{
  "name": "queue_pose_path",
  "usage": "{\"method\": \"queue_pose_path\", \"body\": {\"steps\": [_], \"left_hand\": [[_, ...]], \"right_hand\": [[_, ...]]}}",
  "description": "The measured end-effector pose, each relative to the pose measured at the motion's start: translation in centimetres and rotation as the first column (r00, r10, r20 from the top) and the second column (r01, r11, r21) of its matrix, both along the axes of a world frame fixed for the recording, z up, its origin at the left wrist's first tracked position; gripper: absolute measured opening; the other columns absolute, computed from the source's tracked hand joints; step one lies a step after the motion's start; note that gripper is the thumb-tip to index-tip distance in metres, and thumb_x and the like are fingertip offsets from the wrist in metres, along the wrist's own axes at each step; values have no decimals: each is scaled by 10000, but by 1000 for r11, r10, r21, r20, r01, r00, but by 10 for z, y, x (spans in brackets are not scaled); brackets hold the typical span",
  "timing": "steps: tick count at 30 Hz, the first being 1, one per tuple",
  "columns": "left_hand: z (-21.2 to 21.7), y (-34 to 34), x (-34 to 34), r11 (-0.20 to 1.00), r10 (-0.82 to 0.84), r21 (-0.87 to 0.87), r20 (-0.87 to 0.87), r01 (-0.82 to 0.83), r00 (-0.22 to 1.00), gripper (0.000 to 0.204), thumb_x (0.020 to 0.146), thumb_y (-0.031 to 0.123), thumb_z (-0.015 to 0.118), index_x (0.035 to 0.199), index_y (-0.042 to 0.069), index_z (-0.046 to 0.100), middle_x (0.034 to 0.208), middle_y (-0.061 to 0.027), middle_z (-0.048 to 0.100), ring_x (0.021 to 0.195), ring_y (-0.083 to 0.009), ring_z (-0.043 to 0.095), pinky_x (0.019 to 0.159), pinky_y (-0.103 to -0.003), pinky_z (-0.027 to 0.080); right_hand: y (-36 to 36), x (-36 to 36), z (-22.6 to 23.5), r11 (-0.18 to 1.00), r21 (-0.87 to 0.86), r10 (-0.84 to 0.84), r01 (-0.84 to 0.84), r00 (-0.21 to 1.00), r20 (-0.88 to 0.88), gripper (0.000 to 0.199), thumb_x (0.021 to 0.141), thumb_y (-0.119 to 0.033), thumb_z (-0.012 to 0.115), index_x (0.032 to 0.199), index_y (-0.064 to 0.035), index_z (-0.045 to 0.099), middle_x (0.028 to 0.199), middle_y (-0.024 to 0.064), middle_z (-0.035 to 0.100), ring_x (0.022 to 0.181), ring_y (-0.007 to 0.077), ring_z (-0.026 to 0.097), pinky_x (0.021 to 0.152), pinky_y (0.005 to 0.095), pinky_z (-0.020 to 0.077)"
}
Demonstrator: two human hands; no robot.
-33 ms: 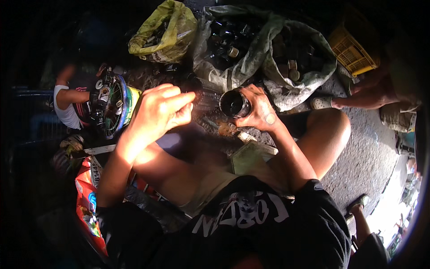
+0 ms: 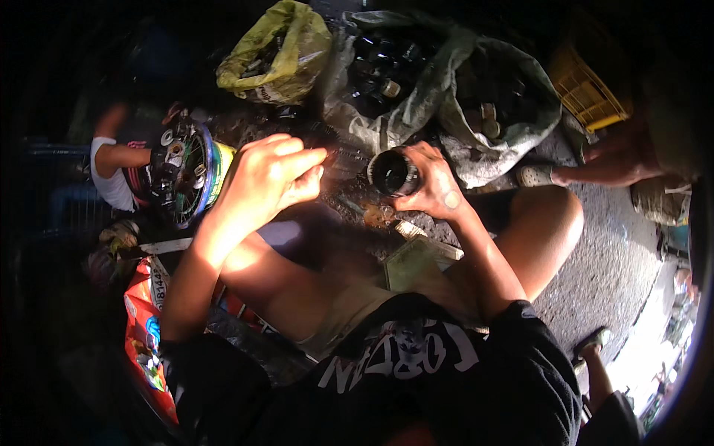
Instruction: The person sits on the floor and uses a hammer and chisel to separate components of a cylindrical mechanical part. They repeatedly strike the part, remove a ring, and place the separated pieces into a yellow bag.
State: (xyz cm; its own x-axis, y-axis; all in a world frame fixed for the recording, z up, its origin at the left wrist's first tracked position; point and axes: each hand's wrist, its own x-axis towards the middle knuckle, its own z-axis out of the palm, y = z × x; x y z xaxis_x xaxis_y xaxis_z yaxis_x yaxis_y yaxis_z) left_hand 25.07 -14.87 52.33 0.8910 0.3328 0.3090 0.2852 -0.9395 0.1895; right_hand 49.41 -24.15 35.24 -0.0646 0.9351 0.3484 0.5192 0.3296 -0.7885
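Black round cylinder (image 2: 393, 173) in right hand (image 2: 435, 186)

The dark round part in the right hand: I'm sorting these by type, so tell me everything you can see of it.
The dark cylinder is a short, hollow piece, black and apparently metal, with a thick rim catching light. Its open end faces up toward the camera; the inside is too dark to read. The right hand wraps its far side, fingers over the rim. The left hand hovers beside it without touching. It sits above the grimy ground, in front of the grey sacks.
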Motion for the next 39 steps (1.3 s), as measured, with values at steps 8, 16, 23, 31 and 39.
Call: {"method": "queue_pose_path", "body": {"steps": [8, 16, 23, 31, 39], "left_hand": [[-24, 42, 0, 926, 229, -277, -129, -257, 965, 247, 777, 86, 743, 991, -35, 711, 736, -141, 636, 677, -265, 634, 633, -367, 514], [-72, 86, 12, 302, 458, -935, -27, -184, 888, 175, 922, 125, 686, 1020, -19, 699, 723, 31, 583, 640, -48, 501, 542, -225, 433], [-98, 111, 76, 81, 520, -968, -162, -237, 839, 179, 937, 180, 671, 1010, 18, 691, 691, 92, 500, 571, 3, 390, 483, -164, 319], [-112, 158, 264, 516, 283, -842, -2, -154, 959, 318, 910, 291, 688, 1041, 5, 730, 713, -36, 676, 640, -132, 588, 625, -296, 481], [-97, 168, 220, 559, 356, -816, 76, -147, 931, 399, 924, 339, 677, 1156, 16, 702, 1081, -88, 722, 978, -144, 647, 878, -289, 492]], "right_hand": [[-1, 10, -3, 1000, 12, -7, 14, 887, -463, 750, 525, -188, 942, 1189, -53, 618, 1122, 105, 637, 1079, 273, 596, 981, 383, 468], [3, 20, -8, 999, 2, -28, 34, 864, -503, 766, 547, -205, 947, 1207, -27, 600, 1148, 107, 629, 1096, 261, 594, 975, 383, 473], [7, 37, -7, 999, -3, -52, 54, 940, -336, 772, 547, -182, 919, 1236, -52, 596, 1190, 127, 625, 1123, 316, 589, 1011, 407, 464], [13, 49, -9, 989, -86, -138, 117, 945, -298, 736, 596, -179, 902, 1246, -38, 586, 1224, 131, 621, 1122, 285, 610, 996, 395, 481], [25, 37, -44, 917, -286, -377, 277, 838, -396, 767, 634, -153, 910, 1292, -18, 540, 1168, 80, 636, 1099, 168, 600, 995, 336, 480]]}}
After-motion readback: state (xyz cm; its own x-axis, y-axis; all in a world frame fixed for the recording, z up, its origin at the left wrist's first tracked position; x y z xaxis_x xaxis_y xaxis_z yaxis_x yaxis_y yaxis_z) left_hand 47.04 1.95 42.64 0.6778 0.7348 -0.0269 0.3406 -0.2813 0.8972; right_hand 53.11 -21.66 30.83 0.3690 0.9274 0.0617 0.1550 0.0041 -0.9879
